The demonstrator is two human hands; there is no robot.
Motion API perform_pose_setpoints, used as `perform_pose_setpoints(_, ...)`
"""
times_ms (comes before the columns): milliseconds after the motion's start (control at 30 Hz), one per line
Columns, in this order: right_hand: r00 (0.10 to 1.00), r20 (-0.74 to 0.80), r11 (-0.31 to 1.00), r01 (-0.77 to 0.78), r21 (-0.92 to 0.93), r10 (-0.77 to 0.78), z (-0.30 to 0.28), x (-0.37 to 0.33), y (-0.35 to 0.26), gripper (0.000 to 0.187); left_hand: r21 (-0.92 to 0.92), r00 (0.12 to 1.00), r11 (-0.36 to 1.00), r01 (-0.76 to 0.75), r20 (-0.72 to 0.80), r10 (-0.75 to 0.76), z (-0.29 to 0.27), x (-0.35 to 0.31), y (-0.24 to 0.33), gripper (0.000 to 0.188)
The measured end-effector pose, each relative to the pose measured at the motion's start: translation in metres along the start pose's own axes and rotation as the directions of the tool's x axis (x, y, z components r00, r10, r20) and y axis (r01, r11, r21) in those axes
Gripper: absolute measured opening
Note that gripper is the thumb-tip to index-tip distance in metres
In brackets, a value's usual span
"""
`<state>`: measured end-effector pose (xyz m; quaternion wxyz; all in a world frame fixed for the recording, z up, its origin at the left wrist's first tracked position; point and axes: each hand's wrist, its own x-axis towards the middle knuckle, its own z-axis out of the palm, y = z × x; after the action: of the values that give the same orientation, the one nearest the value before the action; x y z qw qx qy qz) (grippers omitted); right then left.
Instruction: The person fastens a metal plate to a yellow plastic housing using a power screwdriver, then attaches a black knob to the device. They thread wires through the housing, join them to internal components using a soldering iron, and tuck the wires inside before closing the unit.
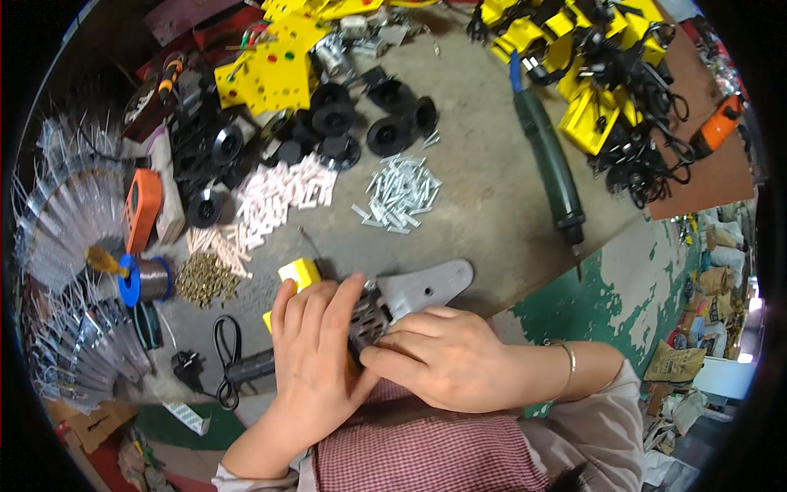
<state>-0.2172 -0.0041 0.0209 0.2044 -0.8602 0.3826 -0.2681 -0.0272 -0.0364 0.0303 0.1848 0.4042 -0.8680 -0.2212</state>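
Note:
Close to my body, both my hands are on a yellow-and-black corded tool with a flat grey metal plate (426,289) at its far right end. My left hand (316,336) lies over its yellow housing (300,274), fingers wrapped round it. A black handle with a cord (250,369) sticks out to the left from under that hand. With bent fingers, my right hand (447,361) grips the dark slotted part (369,320) between the housing and the plate. My fingers hide much of the joint there.
A green electric screwdriver (548,156) lies at the right. Beyond my hands are piles of metal pins (402,193), white sleeves (287,193) and brass screws (206,280). Wire-leaded strips (78,205), a solder spool (146,280), black round caps (332,115) and yellow housings (586,119) surround the worktop.

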Motion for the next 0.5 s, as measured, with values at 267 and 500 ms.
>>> perform_pose_setpoints(267,0.709,-0.504,0.525,-0.705,-0.477,0.493,-0.105,-0.042,0.085,0.054,-0.003,0.998,1.0,0.006,-0.062,-0.006,0.004,-0.005,-0.004,0.083)
perform_pose_setpoints(500,0.483,-0.423,0.619,-0.731,0.288,0.767,-0.102,-0.053,0.135,0.07,-0.005,0.998,1.0,0.011,-0.068,-0.011,0.006,-0.004,-0.005,0.094)
